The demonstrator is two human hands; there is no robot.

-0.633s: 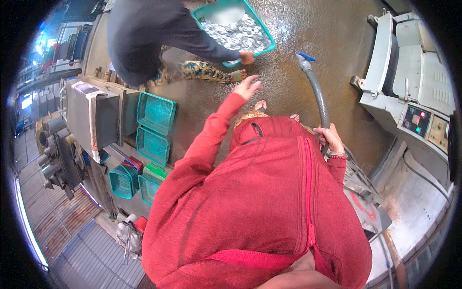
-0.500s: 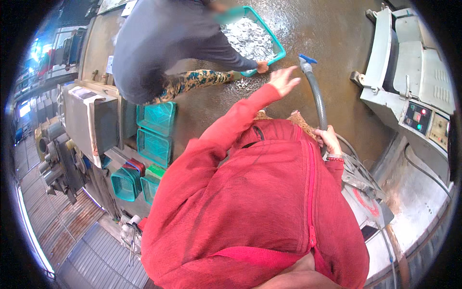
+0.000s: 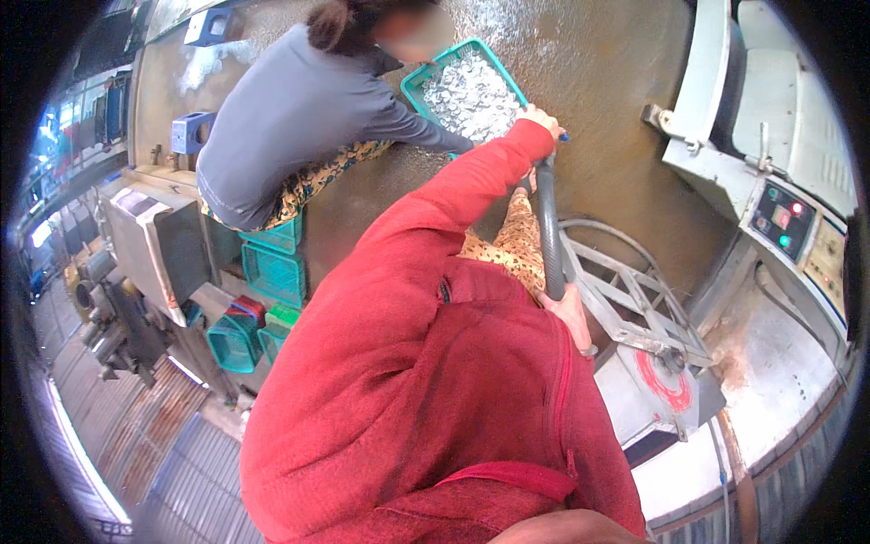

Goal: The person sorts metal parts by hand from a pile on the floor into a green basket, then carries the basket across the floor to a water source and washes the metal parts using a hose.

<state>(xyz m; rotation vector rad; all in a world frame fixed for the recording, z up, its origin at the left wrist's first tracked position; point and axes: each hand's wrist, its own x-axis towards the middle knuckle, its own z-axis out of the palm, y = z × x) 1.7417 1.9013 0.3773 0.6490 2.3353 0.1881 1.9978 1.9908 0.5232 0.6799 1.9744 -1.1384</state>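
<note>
A thick grey hose (image 3: 549, 222) runs between my two hands. My left hand (image 3: 541, 120) is closed about its far end, beside the near right corner of a green plastic basket (image 3: 413, 83). Part of a blue fitting (image 3: 564, 138) shows under this hand, and the rest is hidden. My right hand (image 3: 569, 315) is wrapped round the hose close to my body. Many small silvery pieces (image 3: 473, 95) lie in the basket. A co-worker in a grey top (image 3: 290, 109) bends over it, one arm stretched to its near edge.
On the right stands a pale machine with a control panel (image 3: 781, 219). A metal frame cart (image 3: 625, 290) is beside my right hand. At left are stacked green baskets (image 3: 275, 274) and a metal cabinet (image 3: 149, 245). The brown floor (image 3: 612, 91) looks wet.
My left hand has gone from open in the air to closed on the hose's end. The hose end has shifted left toward the basket. The co-worker has moved left.
</note>
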